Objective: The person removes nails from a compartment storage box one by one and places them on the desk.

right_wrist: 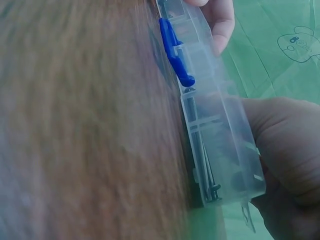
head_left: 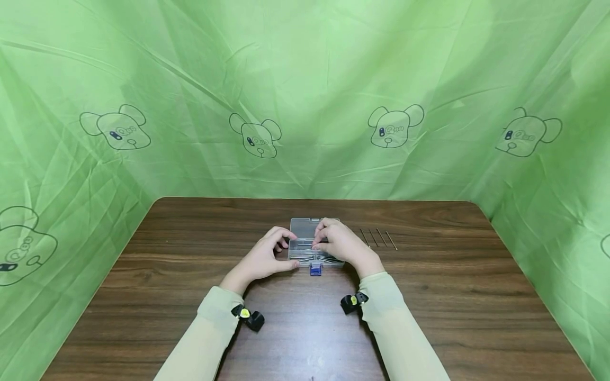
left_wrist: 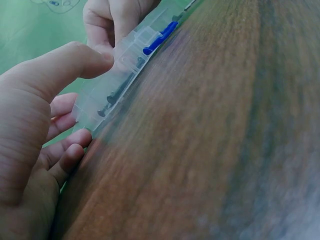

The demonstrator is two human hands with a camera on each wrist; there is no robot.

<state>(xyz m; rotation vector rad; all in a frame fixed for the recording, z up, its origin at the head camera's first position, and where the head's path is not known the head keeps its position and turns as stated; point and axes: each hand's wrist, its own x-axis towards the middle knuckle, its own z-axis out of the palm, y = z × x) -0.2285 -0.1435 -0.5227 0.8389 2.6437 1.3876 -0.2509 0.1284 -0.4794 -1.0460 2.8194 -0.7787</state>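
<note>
A small clear plastic box (head_left: 293,250) lies on the table with its lid (head_left: 301,226) tilted back. Long thin nails (right_wrist: 202,150) with flat heads lie inside, and a blue latch (head_left: 315,270) hangs at the front. My left hand (head_left: 265,256) grips the box's left end, thumb at the front and fingers (left_wrist: 62,107) round the side and back. Bent over the box is my right hand (head_left: 344,242), its thumb and fingertips together at the middle compartments. I cannot tell whether a nail is between them. The right wrist view shows this hand behind the box wall.
Several slim metal nails (head_left: 378,238) lie side by side on the wooden table (head_left: 457,296), right of the box. Green cloth (head_left: 314,63) with mouse-head drawings surrounds the table's back and sides. Each sleeve carries a black wrist camera (head_left: 256,320).
</note>
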